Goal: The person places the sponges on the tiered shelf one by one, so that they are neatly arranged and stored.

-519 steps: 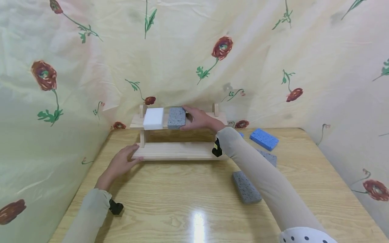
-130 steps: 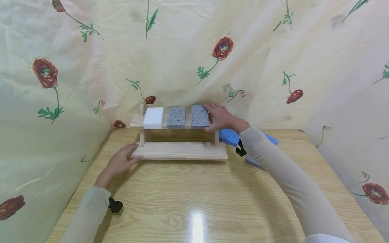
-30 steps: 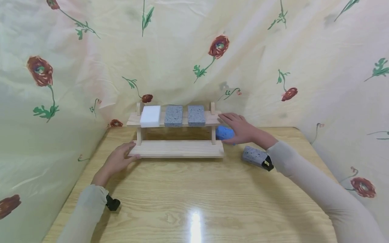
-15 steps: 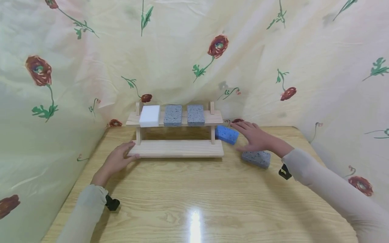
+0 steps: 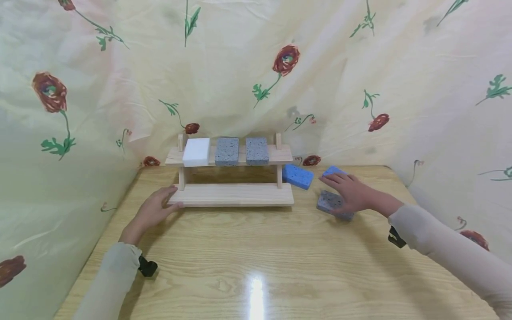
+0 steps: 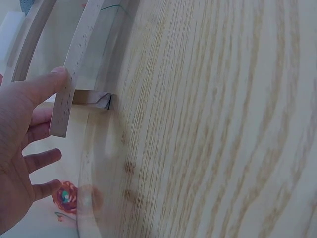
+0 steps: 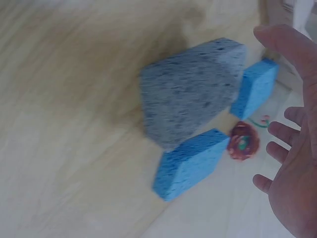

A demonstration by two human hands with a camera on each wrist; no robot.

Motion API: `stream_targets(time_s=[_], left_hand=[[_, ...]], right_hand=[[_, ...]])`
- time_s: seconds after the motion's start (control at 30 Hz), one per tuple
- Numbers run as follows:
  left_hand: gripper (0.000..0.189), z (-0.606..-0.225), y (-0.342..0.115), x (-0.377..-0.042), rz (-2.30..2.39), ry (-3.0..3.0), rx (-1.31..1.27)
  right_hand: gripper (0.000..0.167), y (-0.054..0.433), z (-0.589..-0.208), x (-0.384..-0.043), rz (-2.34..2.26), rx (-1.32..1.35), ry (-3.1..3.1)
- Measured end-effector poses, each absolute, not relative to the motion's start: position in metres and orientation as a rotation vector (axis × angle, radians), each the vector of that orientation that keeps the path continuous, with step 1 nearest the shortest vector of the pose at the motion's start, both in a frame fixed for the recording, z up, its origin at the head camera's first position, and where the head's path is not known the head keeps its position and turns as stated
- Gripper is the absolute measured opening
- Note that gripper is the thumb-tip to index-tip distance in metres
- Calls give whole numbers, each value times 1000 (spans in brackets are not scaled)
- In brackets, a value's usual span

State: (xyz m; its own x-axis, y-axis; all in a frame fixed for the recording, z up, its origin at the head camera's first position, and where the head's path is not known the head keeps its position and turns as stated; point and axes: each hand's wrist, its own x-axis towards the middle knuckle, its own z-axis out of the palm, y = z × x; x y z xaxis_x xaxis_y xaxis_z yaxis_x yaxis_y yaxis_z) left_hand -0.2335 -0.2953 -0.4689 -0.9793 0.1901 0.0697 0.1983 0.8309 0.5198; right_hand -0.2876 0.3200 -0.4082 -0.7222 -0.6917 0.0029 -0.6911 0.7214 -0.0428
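We see pale cream sheeting (image 5: 232,89) standing like a wall behind a wooden table (image 5: 216,253) and along both its sides; it is printed with red flowers (image 5: 286,60) and green leaves (image 5: 260,92), soft creases run across it, and faint pinkish tones show toward the left. Below, we look down on the tabletop, light brown with wavy grain and a rounded far right corner; a narrow white glare (image 5: 256,298) shines on its near part; in the left wrist view we find that grain close up, running in long streaks.
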Motion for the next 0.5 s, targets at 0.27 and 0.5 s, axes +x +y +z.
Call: stream_targets(time_s=[0.27, 0.5], left_hand=[[77, -470, -295, -234, -859, -2999, -304], [77, -469, -294, -233, -861, -2982, -325]], right_hand=[[109, 333, -421, -283, -53, -1069, 2859], [114, 342, -428, -280, -46, -1062, 2839]])
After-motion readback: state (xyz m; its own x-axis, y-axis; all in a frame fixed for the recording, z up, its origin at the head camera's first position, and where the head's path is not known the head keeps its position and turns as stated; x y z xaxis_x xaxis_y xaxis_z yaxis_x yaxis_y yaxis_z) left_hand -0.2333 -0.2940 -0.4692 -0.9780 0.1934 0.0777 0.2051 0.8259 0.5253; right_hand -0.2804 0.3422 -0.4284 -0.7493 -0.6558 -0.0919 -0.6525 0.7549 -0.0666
